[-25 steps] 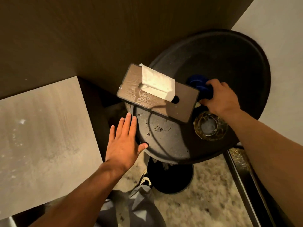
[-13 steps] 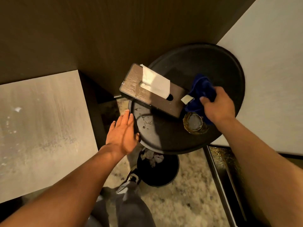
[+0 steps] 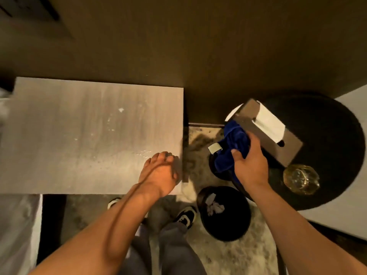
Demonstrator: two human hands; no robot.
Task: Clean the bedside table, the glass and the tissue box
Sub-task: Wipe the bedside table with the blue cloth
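tissue box sits just behind right hand gripping blue cloth.

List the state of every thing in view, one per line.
blue cloth: bunched, gripped by the right hand.
left hand: resting on the pale square table.
tissue box: on the round table, tissue sticking out.
glass: upright on the round table.
bin: open, crumpled tissues inside.

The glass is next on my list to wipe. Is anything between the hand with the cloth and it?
Nothing visible blocks it. The right hand grips the blue cloth at the round table's left edge; the glass stands to its right on bare tabletop. The tissue box lies behind that path.
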